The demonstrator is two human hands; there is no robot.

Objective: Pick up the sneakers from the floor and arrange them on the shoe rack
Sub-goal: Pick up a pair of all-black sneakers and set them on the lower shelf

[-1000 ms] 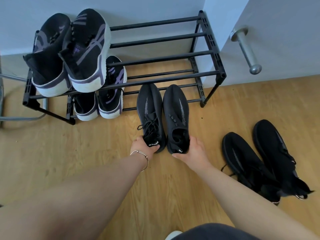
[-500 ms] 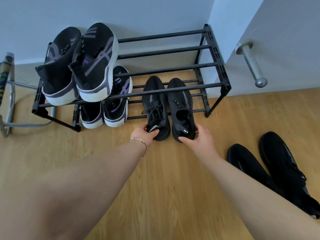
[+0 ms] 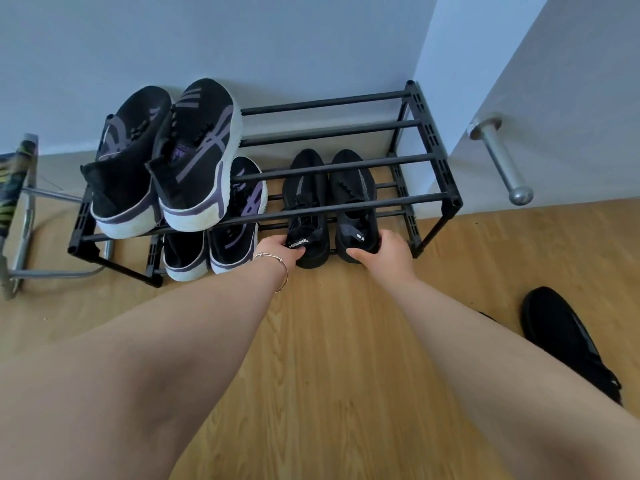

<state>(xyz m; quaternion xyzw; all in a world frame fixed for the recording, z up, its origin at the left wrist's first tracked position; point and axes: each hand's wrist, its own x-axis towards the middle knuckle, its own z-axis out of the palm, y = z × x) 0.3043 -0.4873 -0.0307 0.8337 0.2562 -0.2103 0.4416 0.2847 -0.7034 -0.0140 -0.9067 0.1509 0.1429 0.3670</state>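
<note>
A black two-tier shoe rack stands against the wall. Two plain black sneakers lie side by side on its lower tier, toes toward the wall. My left hand grips the heel of the left black sneaker. My right hand holds the heel of the right black sneaker. A black-and-purple pair with white soles rests on the top tier at the left. A second black-and-purple pair sits below it. One more black sneaker lies on the floor at the right, partly hidden by my right arm.
The floor is light wood. A white door with a metal handle is to the right of the rack. A chrome chair frame stands to the left. The right half of the rack's top tier holds nothing.
Both hands have pushed the plain black pair forward, from the floor in front of the rack onto its lower tier. The view has shifted closer to the rack.
</note>
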